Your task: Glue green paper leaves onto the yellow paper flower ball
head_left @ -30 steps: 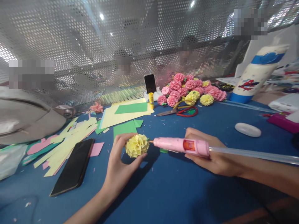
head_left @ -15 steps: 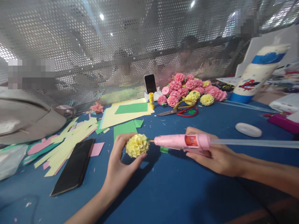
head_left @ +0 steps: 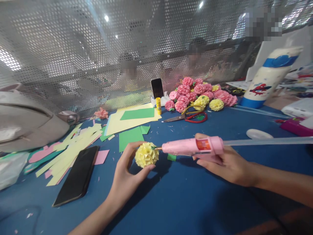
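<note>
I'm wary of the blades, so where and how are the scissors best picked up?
Probably by the red handle loop, coming from the person's near right side. The scissors lie with their blades pointing left, away from that loop; the yellow loop is farther back, overlapping the paper flowers in view.

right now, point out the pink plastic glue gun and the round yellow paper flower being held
Pink plastic glue gun [head_left: 187,147], head view, middle of its barrel.
Held round yellow paper flower [head_left: 146,156], head view, its front petals.
</note>
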{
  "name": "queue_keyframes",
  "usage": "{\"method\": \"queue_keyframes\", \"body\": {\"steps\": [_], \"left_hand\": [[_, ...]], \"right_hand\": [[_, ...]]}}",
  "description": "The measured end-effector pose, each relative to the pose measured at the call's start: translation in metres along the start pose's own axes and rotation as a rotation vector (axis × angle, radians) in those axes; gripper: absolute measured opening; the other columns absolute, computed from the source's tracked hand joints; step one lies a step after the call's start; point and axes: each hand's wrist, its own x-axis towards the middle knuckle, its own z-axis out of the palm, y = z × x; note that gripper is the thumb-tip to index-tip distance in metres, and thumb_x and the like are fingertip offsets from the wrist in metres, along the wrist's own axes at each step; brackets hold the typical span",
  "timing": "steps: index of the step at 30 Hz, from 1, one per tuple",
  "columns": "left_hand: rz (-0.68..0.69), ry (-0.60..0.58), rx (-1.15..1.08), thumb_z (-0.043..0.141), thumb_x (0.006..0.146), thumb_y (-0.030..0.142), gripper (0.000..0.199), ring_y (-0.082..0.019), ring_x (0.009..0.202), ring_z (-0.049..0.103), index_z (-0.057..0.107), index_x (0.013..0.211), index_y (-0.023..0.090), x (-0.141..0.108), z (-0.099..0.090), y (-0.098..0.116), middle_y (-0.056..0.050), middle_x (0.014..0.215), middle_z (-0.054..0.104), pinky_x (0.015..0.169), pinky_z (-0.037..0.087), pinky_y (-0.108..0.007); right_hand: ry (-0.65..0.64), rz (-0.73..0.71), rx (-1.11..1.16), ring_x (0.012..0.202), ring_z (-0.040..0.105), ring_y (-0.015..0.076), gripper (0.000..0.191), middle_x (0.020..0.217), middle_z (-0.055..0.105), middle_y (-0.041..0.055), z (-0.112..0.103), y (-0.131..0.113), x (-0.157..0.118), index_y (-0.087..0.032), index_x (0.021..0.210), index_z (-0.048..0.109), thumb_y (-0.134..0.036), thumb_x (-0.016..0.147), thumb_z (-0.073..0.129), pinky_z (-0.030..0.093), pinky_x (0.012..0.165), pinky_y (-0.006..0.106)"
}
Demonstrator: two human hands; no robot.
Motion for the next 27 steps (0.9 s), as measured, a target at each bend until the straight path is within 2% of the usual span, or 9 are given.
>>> {"method": "queue_keyframes", "body": {"steps": [3, 9, 13, 18, 27], "left_hand": [[-0.009, -0.017, -0.054, 0.075, 0.083, 0.031, 0.040, -0.017, 0.104, 0.063, 0.057, 0.119, 0.030, 0.001, 0.001, 0.000, 0.000, 0.114, 0.063, 0.091, 0.047, -0.027], [-0.077, -0.042, -0.105, 0.074, 0.084, 0.033, 0.040, -0.013, 0.100, 0.063, 0.056, 0.120, 0.029, 0.001, 0.000, 0.005, 0.002, 0.112, 0.064, 0.088, 0.048, -0.021], [-0.109, -0.072, -0.139, 0.074, 0.084, 0.035, 0.042, -0.012, 0.099, 0.063, 0.054, 0.120, 0.029, -0.001, 0.000, 0.006, 0.003, 0.111, 0.065, 0.088, 0.047, -0.019], [-0.125, -0.102, -0.172, 0.075, 0.084, 0.034, 0.044, -0.012, 0.103, 0.062, 0.053, 0.122, 0.030, -0.001, 0.002, 0.006, 0.003, 0.115, 0.065, 0.090, 0.046, -0.019], [-0.135, -0.123, -0.211, 0.075, 0.084, 0.035, 0.044, -0.012, 0.097, 0.063, 0.053, 0.122, 0.029, -0.001, 0.002, 0.008, 0.002, 0.111, 0.065, 0.086, 0.047, -0.019]], "right_hand": [[-0.033, 0.010, 0.083, 0.083, 0.066, 0.0224, 0.025, 0.098, 0.067, 0.0068, -0.001, -0.003, 0.001, -0.022, 0.114, 0.062, -0.029, 0.091, 0.057, 0.057, 0.082, 0.032], [0.033, -0.016, 0.122, 0.073, 0.066, 0.0189, 0.010, 0.081, 0.066, 0.0038, -0.003, -0.009, 0.008, -0.020, 0.091, 0.064, -0.029, 0.088, 0.060, 0.058, 0.077, 0.029], [0.029, 0.000, 0.123, 0.070, 0.064, 0.0179, 0.011, 0.079, 0.066, 0.0031, -0.002, -0.009, 0.009, -0.020, 0.091, 0.064, -0.030, 0.087, 0.060, 0.058, 0.077, 0.029], [0.016, 0.008, 0.120, 0.065, 0.060, 0.0171, 0.012, 0.076, 0.064, 0.0024, -0.002, -0.012, 0.011, -0.020, 0.087, 0.065, -0.031, 0.088, 0.060, 0.056, 0.082, 0.032], [-0.028, 0.022, 0.164, 0.061, 0.053, 0.0143, 0.013, 0.072, 0.058, -0.0001, -0.002, -0.015, 0.011, -0.021, 0.086, 0.063, -0.032, 0.090, 0.057, 0.053, 0.070, 0.026]]}}
